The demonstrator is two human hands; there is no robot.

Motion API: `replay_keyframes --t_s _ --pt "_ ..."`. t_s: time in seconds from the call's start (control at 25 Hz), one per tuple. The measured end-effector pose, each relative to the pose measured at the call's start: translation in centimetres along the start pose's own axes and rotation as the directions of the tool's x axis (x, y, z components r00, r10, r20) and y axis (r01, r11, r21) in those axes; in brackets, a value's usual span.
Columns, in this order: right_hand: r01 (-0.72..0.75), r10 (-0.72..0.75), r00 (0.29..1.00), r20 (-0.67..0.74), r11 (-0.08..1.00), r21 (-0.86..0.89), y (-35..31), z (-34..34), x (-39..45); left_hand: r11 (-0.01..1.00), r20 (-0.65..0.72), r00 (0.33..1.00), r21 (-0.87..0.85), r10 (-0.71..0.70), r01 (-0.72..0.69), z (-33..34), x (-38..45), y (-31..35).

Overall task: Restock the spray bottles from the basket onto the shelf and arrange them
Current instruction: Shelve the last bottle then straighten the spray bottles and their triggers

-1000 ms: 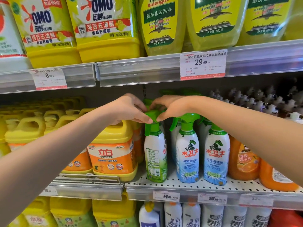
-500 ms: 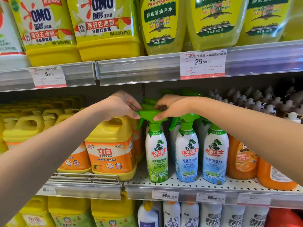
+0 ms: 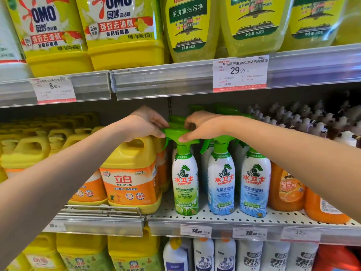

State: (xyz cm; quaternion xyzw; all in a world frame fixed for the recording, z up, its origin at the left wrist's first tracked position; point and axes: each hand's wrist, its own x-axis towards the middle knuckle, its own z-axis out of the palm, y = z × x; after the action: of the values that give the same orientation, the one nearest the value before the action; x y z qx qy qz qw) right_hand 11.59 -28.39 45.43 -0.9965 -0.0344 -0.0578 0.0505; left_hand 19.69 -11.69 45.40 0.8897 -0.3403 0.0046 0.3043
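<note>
left of centre, the left hand [image 3: 143, 125] and right hand [image 3: 203, 127] each pinch the trigger head of the green-label spray bottle [image 3: 185, 184], standing at the shelf [image 3: 214, 218] front, mid-frame. a hard twist could tip it into the blue-label bottles [image 3: 221, 184].

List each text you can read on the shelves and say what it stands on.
"OMO": yellow tub.
"29.90": upper price tag.
"8.90": left price tag.
"立白": orange jug.
"水卫士 seaways": green-label spray bottle.
"600克": yellow pouch.
Lower shelf price tags: blurred.
</note>
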Motion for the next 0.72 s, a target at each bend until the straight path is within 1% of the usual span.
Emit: replay_keyframes --t_s 0.16,0.28,0.36,0.48,0.6,0.72 --pt "-0.005 0.006 0.999 -0.04 1.0 0.016 0.0 0.4 -0.2 0.999 -0.008 1.0 0.025 0.02 -0.019 0.1 -0.1 0.1" --pt "-0.007 0.006 0.995 -0.096 1.0 -0.002 0.0 0.9 -0.3 0.997 -0.02 0.998 0.057 0.062 -0.061 0.5 -0.3 0.3" --pt "0.0 0.001 0.99 -0.141 1.0 0.011 -0.1 1.2 -0.5 0.992 -0.043 0.995 0.081 0.096 -0.092 0.8 -0.5 0.2" --pt "0.009 -0.003 0.971 -0.238 1.0 0.022 -0.2 1.6 -1.0 0.978 -0.103 0.984 0.163 0.147 -0.129 1.3 -0.7 -0.1" --pt "0.036 -0.04 0.93 -0.365 0.999 -0.018 -0.4 2.6 -1.8 0.955 -0.195 0.954 0.236 0.228 -0.18 1.9 -1.6 0.1" --pt "0.085 -0.067 0.869 -0.49 0.996 0.015 -0.5 3.4 -2.4 0.909 -0.302 0.889 0.345 0.343 -0.234 2.3 -3.0 0.4"
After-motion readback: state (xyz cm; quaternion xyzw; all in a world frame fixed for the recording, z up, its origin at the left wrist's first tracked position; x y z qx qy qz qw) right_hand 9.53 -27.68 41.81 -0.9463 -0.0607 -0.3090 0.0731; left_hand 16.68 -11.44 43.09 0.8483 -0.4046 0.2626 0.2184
